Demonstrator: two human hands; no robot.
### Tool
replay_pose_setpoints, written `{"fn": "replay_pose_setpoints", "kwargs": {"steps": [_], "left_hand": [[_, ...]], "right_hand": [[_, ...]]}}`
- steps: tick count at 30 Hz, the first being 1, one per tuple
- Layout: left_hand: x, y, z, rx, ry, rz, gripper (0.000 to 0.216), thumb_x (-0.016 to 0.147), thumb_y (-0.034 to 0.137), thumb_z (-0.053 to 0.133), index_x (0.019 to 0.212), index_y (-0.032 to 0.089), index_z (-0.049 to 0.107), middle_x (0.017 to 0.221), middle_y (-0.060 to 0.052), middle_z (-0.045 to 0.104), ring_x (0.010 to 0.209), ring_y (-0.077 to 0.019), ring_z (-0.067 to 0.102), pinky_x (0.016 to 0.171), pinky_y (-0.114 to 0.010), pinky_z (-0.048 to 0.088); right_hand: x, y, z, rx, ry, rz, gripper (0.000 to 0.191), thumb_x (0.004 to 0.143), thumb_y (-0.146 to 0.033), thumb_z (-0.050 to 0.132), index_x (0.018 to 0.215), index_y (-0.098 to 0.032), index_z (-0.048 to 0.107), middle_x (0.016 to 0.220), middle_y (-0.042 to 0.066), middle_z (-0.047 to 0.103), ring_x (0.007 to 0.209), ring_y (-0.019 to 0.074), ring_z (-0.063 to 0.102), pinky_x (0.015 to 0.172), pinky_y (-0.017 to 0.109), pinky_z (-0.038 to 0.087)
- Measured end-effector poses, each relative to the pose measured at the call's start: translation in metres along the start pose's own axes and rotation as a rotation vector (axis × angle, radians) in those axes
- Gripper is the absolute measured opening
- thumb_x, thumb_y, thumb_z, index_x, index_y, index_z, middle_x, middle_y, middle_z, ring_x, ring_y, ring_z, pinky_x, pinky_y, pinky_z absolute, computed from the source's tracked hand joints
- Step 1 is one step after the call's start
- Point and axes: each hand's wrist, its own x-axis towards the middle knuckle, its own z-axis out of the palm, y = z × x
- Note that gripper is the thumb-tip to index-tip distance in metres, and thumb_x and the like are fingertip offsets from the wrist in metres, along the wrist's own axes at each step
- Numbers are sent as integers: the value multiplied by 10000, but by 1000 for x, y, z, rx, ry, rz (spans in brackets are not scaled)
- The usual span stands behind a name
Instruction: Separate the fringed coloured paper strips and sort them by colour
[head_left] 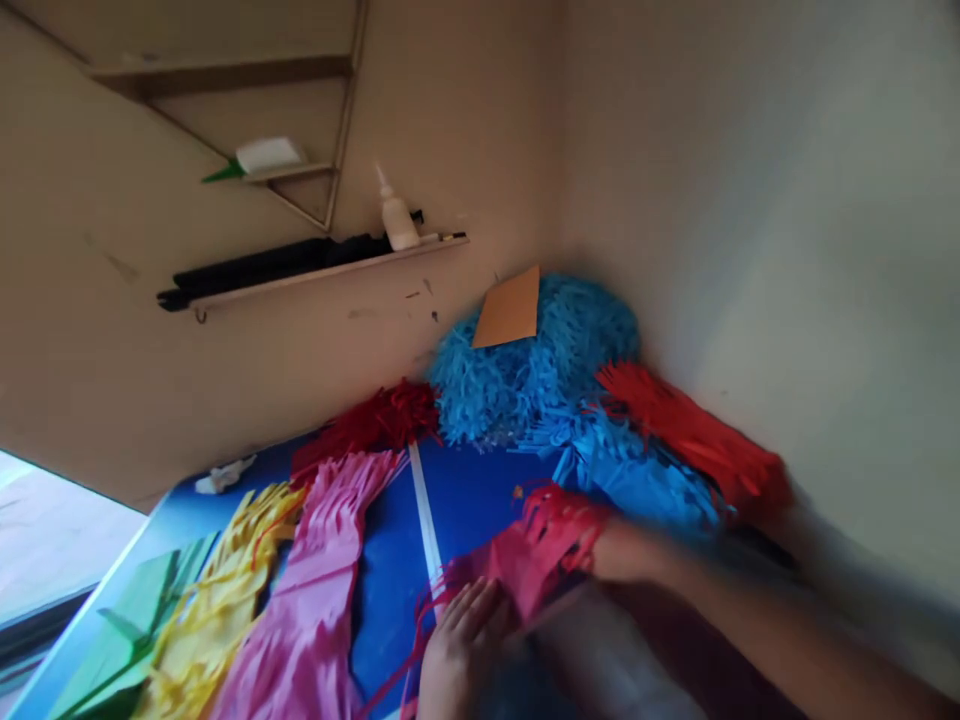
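Note:
A sheet of red fringed paper (525, 560) lies on the blue table (465, 490) close in front of me. My left hand (461, 640) rests on the sheet's near left edge with its fingers stretched flat, holding nothing. My right hand (634, 550) is blurred by motion. It sits at the sheet's right end, closed on the paper where the cut red fringe (562, 515) sticks up. My right forearm runs off to the lower right.
Pink (322, 590), yellow (217, 590) and green (127, 640) fringed sheets lie to the left, beside a white strip (425, 510). Dark red (375, 420), blue (540, 380) and red (697, 435) shredded piles fill the corner, with an orange card (510, 310) on top. A glue bottle (396, 215) stands on the wall shelf.

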Motion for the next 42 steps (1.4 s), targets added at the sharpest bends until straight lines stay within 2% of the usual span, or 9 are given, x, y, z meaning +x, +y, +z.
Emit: {"fn": "replay_pose_setpoints", "kwargs": {"steps": [1, 3, 6, 8, 11, 20, 27, 33, 42], "left_hand": [[3, 5, 9, -31, 8, -13, 366, 1009, 234, 354, 1070, 266, 713, 1101, -12, 764, 996, -179, 726, 841, -313, 611], [6, 11, 18, -69, 29, -44, 350, 1007, 268, 370, 1027, 268, 719, 1074, -12, 772, 973, -187, 732, 826, -329, 615], [11, 15, 18, -106, -5, -117, 314, 996, 276, 397, 1055, 261, 706, 1097, -21, 766, 991, -212, 727, 827, -369, 608], [15, 18, 13, -139, -58, -164, 288, 983, 268, 427, 1125, 295, 676, 1162, -9, 744, 1012, -220, 719, 848, -404, 594], [15, 18, 5, -165, -96, -216, 311, 951, 214, 458, 1207, 284, 620, 1187, -5, 733, 1030, -225, 711, 911, -448, 553], [-21, -11, -7, -325, -172, -412, 253, 916, 157, 465, 1035, 248, 669, 1033, -25, 776, 1008, -204, 709, 991, -423, 461], [23, -13, -27, -308, -355, -782, 382, 851, 478, 631, 1173, 272, 632, 1089, -59, 740, 1046, -291, 642, 934, -511, 398], [43, -12, -5, -391, -514, -798, 106, 866, 310, 642, 930, 262, 711, 897, -10, 763, 897, -245, 674, 869, -421, 384], [40, -14, 18, -146, -525, -810, 298, 980, 351, 433, 895, 254, 701, 702, -6, 749, 645, -225, 680, 812, -395, 372]], "right_hand": [[-19, 6, 4, 123, -39, 85, 520, 896, -547, 622, 583, -135, 682, 599, 40, 663, 674, 162, 625, 664, 266, 554], [-42, 12, 2, 477, -182, 496, 528, 987, -180, 410, 514, -249, 635, 567, -1, 653, 365, 119, 507, 453, 180, 459], [-34, 0, -27, 1101, -264, 1122, 322, 982, -286, 517, 708, -207, 665, 660, 51, 681, 610, 183, 650, 604, 263, 511], [-7, -22, -50, 1504, -163, 956, 254, 963, -378, 534, 1075, -197, 673, 1022, 108, 730, 947, 247, 672, 902, 391, 501], [27, -58, -60, 1817, -252, 623, 464, 950, -327, 534, 1389, -186, 477, 1360, 111, 595, 1252, 257, 529, 1128, 487, 293], [19, -87, -13, 2038, -186, 778, 157, 968, -200, 524, 946, -198, 679, 896, 36, 751, 875, 168, 672, 825, 348, 340], [49, -80, 5, 2015, -407, 829, 82, 916, -202, 661, 854, -213, 713, 819, -7, 758, 762, 163, 680, 732, 295, 326], [49, -81, 12, 1988, -501, 877, 68, 891, -199, 687, 832, -225, 709, 803, -31, 750, 721, 153, 653, 700, 275, 332], [58, -83, 12, 1769, -674, 892, 151, 903, -220, 672, 757, -189, 652, 754, 5, 714, 725, 169, 645, 738, 310, 314]]}}
